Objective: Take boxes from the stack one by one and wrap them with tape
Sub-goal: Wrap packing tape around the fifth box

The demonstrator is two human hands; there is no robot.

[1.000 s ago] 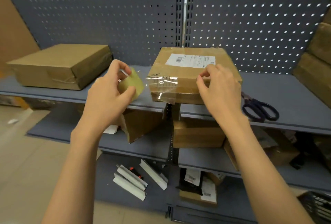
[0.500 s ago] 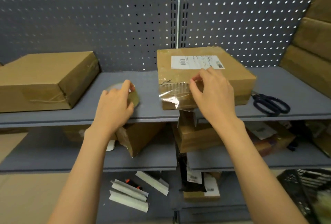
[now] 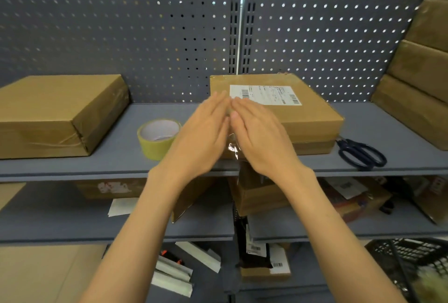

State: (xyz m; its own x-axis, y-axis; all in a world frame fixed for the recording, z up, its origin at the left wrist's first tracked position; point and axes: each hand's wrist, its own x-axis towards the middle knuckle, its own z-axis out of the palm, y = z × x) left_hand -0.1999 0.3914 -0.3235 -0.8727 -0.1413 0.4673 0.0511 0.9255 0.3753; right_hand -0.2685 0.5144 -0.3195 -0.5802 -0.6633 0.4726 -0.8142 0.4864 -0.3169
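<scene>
A flat cardboard box (image 3: 312,118) with a white shipping label lies on the grey upper shelf (image 3: 116,164). My left hand (image 3: 201,133) and my right hand (image 3: 261,135) lie flat side by side on the box's front left corner, fingers straight, over a strip of clear tape (image 3: 233,148) that crinkles between them. The yellowish tape roll (image 3: 158,138) stands on the shelf just left of my left hand, untouched. A second, taped cardboard box (image 3: 58,113) rests at the shelf's left end.
Dark-handled scissors (image 3: 361,155) lie on the shelf right of the labelled box. A stack of cardboard boxes (image 3: 421,72) rises at the far right. Lower shelves hold opened boxes and papers. A black mesh basket (image 3: 412,264) sits bottom right. Pegboard backs the shelves.
My left hand set the tape roll down on the shelf, let go and moved right onto the box. Both hands now press flat on the taped corner.
</scene>
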